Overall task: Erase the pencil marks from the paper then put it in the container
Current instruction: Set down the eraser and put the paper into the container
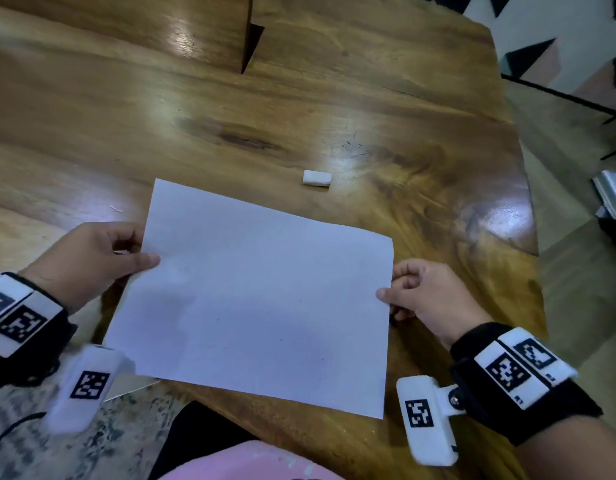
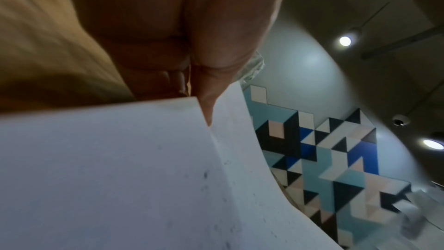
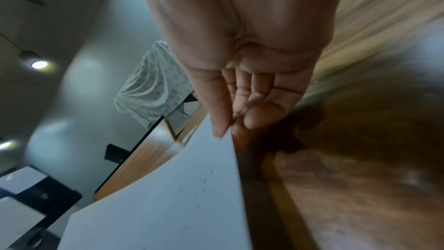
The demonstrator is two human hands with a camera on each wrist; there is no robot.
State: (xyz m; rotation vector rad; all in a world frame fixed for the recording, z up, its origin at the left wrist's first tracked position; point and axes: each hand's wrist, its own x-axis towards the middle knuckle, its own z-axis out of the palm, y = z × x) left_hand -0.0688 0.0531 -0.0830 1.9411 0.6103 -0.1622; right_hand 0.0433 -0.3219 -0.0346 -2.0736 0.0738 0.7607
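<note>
A white sheet of paper (image 1: 258,296) is held a little above the wooden table (image 1: 195,109), casting a shadow along its left edge. My left hand (image 1: 92,261) pinches its left edge, thumb on top. At the right edge my right hand (image 1: 417,289) pinches it the same way. The sheet looks nearly blank, with only faint grey specks (image 2: 205,175) on it. In the right wrist view the thumb (image 3: 216,113) lies on the paper (image 3: 168,197) with the fingers curled under. A small white eraser (image 1: 317,178) lies on the table beyond the sheet. No container is clearly in view.
The table's right edge (image 1: 528,209) drops to a floor with dark furniture legs. A pink object (image 1: 251,462) shows at the bottom edge near my body. A dark slot (image 1: 251,46) splits the tabletop at the far side.
</note>
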